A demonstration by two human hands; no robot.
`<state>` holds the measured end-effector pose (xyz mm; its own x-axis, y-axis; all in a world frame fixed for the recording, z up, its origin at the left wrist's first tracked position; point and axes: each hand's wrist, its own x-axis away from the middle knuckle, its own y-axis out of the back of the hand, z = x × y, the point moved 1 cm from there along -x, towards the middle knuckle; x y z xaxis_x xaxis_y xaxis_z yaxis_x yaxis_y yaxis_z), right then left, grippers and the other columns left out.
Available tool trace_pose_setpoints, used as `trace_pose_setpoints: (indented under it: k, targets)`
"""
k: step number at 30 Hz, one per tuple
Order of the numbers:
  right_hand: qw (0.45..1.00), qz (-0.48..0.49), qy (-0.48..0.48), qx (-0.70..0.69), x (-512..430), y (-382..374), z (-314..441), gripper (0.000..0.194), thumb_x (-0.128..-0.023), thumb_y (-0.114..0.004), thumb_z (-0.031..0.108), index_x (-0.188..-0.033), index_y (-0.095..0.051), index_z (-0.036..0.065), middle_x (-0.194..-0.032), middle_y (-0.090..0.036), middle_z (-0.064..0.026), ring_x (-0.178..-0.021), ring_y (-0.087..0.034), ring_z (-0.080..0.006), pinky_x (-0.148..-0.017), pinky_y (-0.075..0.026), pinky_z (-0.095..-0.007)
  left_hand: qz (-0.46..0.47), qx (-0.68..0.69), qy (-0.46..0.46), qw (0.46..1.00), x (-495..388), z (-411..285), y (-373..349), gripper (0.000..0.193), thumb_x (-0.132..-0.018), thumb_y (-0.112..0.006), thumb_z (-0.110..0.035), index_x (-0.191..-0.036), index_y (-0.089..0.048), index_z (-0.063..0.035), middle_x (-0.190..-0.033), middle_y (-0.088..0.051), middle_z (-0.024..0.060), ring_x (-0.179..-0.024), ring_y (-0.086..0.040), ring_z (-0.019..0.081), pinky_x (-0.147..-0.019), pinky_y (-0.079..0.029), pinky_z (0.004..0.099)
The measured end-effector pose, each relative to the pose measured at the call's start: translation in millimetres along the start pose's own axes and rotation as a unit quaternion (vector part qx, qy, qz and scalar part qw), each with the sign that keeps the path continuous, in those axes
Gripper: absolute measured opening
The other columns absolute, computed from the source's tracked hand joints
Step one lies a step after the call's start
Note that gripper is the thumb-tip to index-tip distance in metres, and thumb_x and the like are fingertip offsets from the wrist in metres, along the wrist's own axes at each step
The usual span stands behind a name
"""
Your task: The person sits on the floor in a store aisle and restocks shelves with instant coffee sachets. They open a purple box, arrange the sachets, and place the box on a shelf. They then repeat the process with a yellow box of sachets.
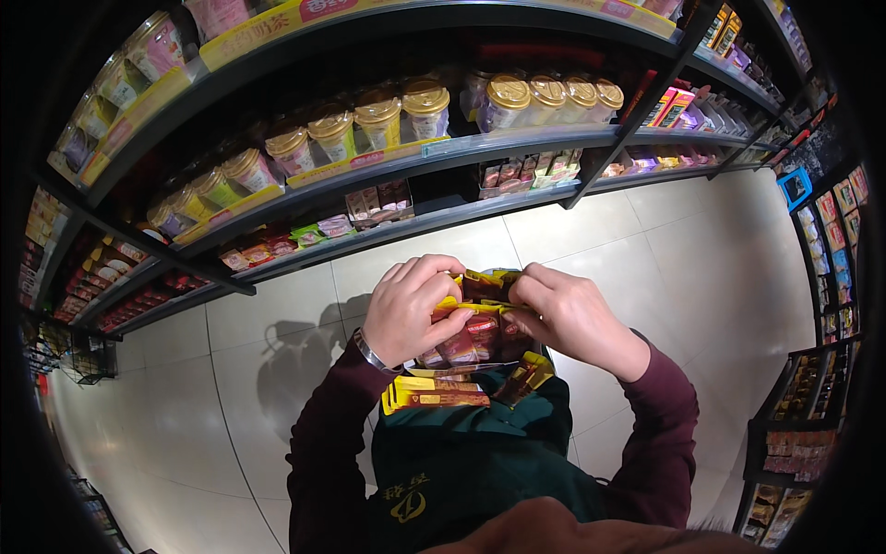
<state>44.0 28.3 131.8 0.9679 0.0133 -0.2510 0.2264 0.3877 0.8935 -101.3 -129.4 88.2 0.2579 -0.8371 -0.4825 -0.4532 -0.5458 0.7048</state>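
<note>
My left hand (414, 313) pinches the left side of several yellow-and-brown packets (481, 284). On the other side, my right hand (571, 315) has its fingertips closed on the same row. Between and below the hands is a group of dark red printed packets (471, 339), standing close together. What supports them underneath is mostly hidden. Nearer my body, flat yellow-and-brown packets (443, 396) lie stacked over the dark green apron (477, 457). Another yellow-and-brown packet (529, 377) rests at a tilt to their right.
A dark shelf rack (512, 145) crosses ahead, holding lidded drink cups (507, 93) and boxed sachets (509, 174). Pale floor tiles (277, 401) lie below. More stocked shelves (796, 408) stand at right, and a wire basket (86, 360) is at left.
</note>
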Motion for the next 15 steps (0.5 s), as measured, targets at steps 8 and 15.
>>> trace_pose_setpoints:
  k: [8, 15]
  targets:
    - [1.0, -0.013, -0.02, 0.01, 1.2, 9.9, -3.6, 0.018, -0.071, -0.072, 0.013, -0.073, -0.056, 0.005, -0.061, -0.056, -0.0094, -0.057, -0.057, -0.0283, -0.051, -0.045, -0.036, -0.008, -0.001, -0.002, 1.0, -3.0, 3.1, -2.1, 0.024, -0.069, -0.072, -0.016, -0.077, -0.051, -0.0085, -0.102, -0.058, 0.0058, -0.09, -0.058, 0.027, -0.076, -0.045, 0.0365]
    - [0.992, -0.025, 0.033, 0.117, -8.3, 41.6, 12.3, 0.02, -0.074, -0.067, 0.015, -0.072, -0.049, 0.007, -0.06, -0.054, -0.0057, -0.056, -0.057, -0.0242, -0.051, -0.044, -0.0352, 0.001, -0.01, 0.009, 1.0, -3.5, 2.9, -2.9, 0.026, -0.069, -0.073, -0.018, -0.077, -0.05, -0.0082, -0.102, -0.059, 0.0062, -0.09, -0.058, 0.027, -0.076, -0.045, 0.0364]
